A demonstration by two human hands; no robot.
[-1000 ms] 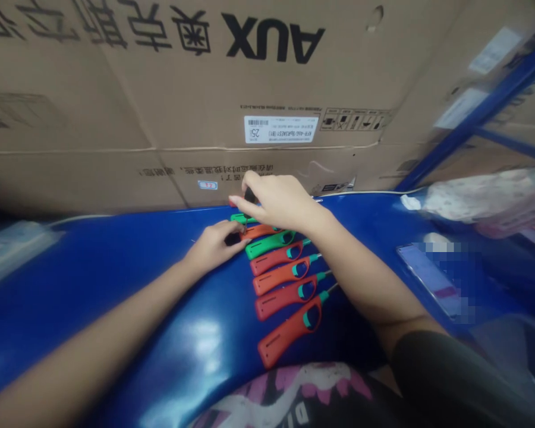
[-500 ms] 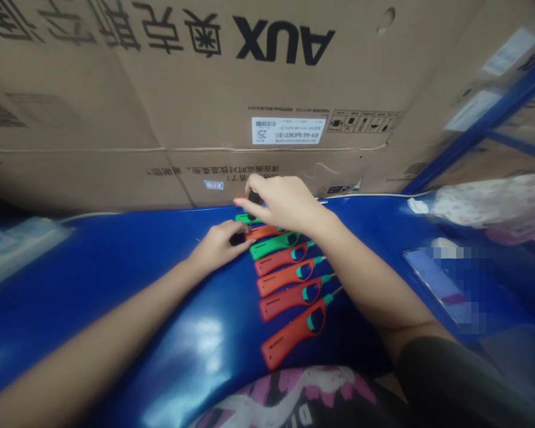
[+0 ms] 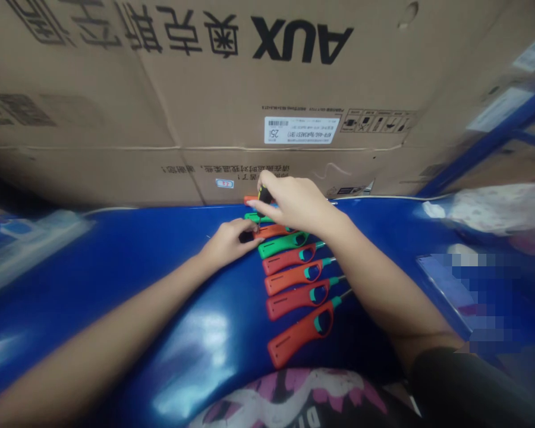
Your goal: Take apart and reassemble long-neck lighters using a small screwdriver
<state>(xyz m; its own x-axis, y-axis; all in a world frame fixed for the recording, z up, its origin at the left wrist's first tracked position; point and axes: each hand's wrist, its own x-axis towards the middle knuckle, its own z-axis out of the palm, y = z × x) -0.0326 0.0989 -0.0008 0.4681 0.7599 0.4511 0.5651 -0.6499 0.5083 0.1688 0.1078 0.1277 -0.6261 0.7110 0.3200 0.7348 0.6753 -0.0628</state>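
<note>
A row of gas lighters in orange, red and green lies on the blue table. My left hand [image 3: 229,239] pinches the handle end of an orange lighter [image 3: 271,230] between thumb and fingers. Over that end, my right hand [image 3: 301,202] grips a small screwdriver [image 3: 264,195] by its black and yellow handle. The shaft points down at the lighter, though its exact contact is too small to tell. On the near side lies a green lighter [image 3: 280,244]; another green lighter [image 3: 255,217] is beyond, partly covered by my hands.
Closer to me lie several red and orange lighters, the nearest a red-orange lighter [image 3: 294,340]. A large cardboard box [image 3: 196,119] stands along the table's [image 3: 182,333] far edge. A phone [image 3: 443,291] rests on the right, and clear plastic packaging [image 3: 40,244] on the left.
The whole view has shifted a little, so everything sits further right. Both hands keep their places at the orange lighter, and more of the screwdriver handle shows.
</note>
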